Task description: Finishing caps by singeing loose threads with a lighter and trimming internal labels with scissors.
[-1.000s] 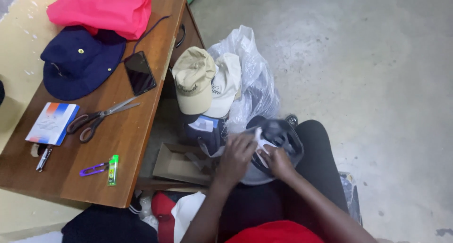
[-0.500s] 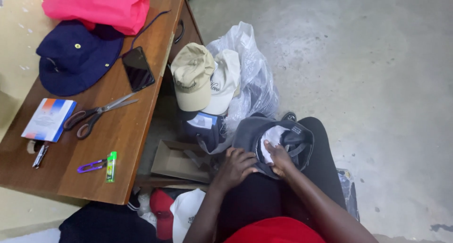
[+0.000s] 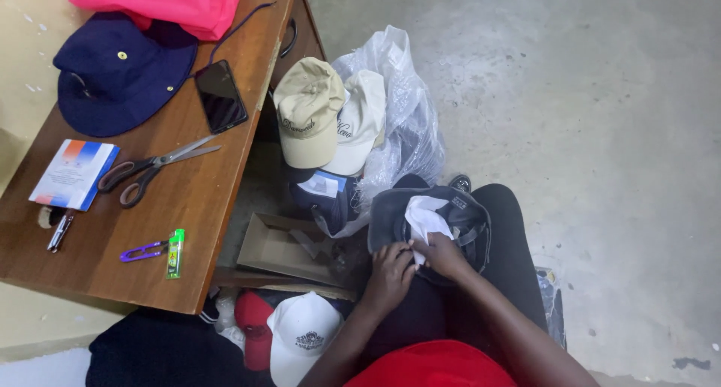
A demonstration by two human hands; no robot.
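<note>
A dark grey cap lies upside down on my lap, with a white piece of cloth or paper inside it. My left hand grips the cap's near edge. My right hand pinches the lower end of the white piece at the cap's rim. Both hands touch each other over my black trousers.
A wooden desk at left carries a navy bucket hat, pink fabric, a phone, scissors, a small booklet, purple snips and a green lighter. Beige caps sit on a plastic bag. An open cardboard box and a white cap lie on the floor.
The cap has turned slightly on my lap and the white piece now shows more inside it. My left hand moved from the lap up to the cap's edge beside my right hand.
</note>
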